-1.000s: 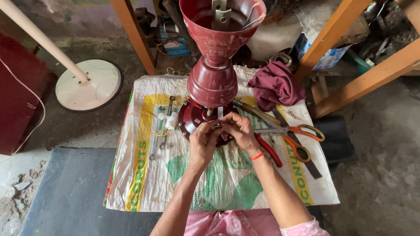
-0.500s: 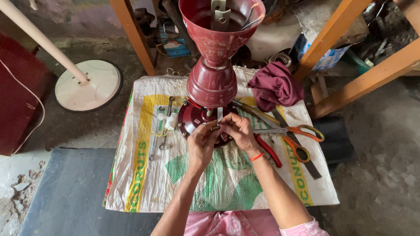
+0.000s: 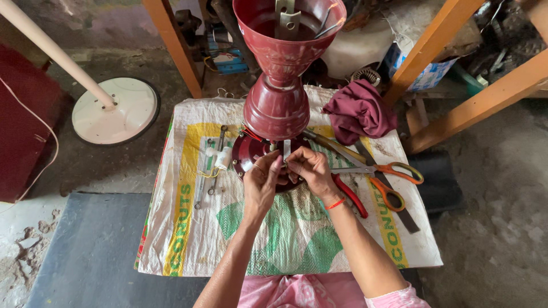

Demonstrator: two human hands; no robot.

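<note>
A dark red metal fan housing point(image 3: 279, 85) stands upright on a woven sack point(image 3: 285, 228) spread on the floor, its round base point(image 3: 245, 154) below it. My left hand point(image 3: 261, 182) and my right hand point(image 3: 308, 171) meet at the front of that base. Their fingers pinch a small pale part point(image 3: 286, 151) with thin wires just under the housing. What exactly lies between the fingertips is too small to tell. A red thread band sits on my right wrist.
Orange-handled scissors point(image 3: 382, 174), red-handled pliers point(image 3: 349, 195) and a flat metal file point(image 3: 394, 197) lie right of the hands. A maroon cloth point(image 3: 359, 111) is behind them. Spanners and a white capacitor point(image 3: 217, 159) lie left. A white fan stand base point(image 3: 114, 111), orange wooden legs point(image 3: 174, 45) surround.
Both hands stay at the base of the housing; only the fingers shift slightly around the small part. Nothing else has moved.
</note>
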